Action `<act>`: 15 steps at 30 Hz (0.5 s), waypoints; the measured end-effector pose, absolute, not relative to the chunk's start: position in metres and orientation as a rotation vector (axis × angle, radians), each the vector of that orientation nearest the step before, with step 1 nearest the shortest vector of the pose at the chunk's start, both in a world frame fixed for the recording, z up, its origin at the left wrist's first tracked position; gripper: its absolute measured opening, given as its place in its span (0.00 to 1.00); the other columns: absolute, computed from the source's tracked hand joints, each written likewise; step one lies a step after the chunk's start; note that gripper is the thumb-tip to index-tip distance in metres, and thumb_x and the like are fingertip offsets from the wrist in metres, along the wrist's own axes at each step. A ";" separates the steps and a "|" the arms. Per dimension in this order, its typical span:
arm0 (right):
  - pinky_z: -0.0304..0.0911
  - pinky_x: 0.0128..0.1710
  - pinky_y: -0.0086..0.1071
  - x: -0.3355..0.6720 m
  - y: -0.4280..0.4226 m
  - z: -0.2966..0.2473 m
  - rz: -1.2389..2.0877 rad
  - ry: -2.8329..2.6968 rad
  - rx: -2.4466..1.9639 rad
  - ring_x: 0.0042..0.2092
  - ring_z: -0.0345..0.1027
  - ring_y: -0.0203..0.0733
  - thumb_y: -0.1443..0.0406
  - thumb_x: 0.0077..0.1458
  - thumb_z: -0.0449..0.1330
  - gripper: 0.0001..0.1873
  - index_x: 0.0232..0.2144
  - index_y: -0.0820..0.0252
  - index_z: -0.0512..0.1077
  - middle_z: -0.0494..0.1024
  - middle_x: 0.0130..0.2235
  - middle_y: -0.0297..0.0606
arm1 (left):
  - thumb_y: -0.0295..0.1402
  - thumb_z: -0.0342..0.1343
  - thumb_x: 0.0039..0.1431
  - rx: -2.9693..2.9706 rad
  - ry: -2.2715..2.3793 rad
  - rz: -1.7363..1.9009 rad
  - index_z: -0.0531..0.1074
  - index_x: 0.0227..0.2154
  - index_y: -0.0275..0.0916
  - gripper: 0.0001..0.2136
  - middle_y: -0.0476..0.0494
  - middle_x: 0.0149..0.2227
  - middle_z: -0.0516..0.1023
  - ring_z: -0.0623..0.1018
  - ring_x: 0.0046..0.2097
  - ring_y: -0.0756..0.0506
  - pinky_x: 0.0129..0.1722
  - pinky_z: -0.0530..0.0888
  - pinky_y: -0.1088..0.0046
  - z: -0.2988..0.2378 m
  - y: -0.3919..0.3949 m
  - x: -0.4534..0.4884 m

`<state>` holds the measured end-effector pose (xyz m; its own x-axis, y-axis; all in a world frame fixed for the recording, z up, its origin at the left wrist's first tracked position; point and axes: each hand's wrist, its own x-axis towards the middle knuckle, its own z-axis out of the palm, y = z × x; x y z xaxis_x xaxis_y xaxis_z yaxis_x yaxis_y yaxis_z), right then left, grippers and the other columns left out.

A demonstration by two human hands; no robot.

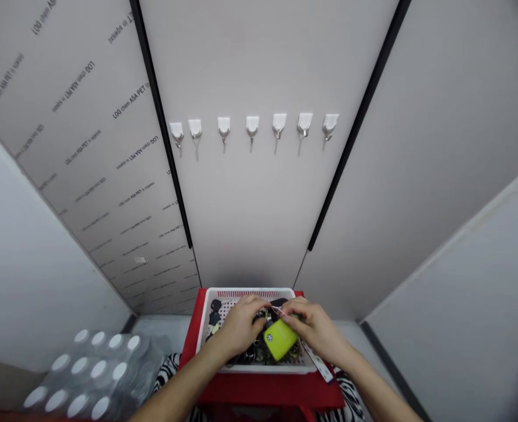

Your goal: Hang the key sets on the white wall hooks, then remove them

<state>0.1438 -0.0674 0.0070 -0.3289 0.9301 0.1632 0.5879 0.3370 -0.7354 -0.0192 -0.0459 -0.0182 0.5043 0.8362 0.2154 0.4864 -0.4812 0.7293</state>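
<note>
Both hands are together over a white plastic basket (250, 292) that sits on a red stool (268, 390). My left hand (240, 325) and my right hand (314, 326) pinch at a key ring joined to a lime-green key fob (279, 339), which hangs just above the basket. Fingers of both hands are curled closed around the ring. Several dark keys and fobs (215, 307) lie in the basket, partly hidden by my hands.
Seven white wall hooks (252, 127) run in a row across the grey panel ahead, all bare. A shrink-wrapped pack of bottles with white caps (87, 375) stands at lower left. Zebra-patterned fabric (166, 372) shows beneath the stool. Walls close in on both sides.
</note>
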 end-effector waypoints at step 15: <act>0.50 0.42 0.30 0.154 -0.053 0.051 0.883 -1.825 -1.122 0.40 0.58 0.36 0.63 0.44 0.51 0.08 0.23 0.60 0.67 0.68 0.33 0.37 | 0.34 0.44 0.46 2.020 0.969 0.933 0.68 0.22 0.34 0.10 0.49 0.22 0.67 0.65 0.26 0.53 0.26 0.61 0.80 0.059 -0.027 -0.012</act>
<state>0.1536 -0.0528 0.0509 -0.2857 0.9200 0.2682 0.3607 0.3626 -0.8593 -0.0120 -0.0274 0.0589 0.4608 0.8355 0.2995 0.3317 -0.4751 0.8150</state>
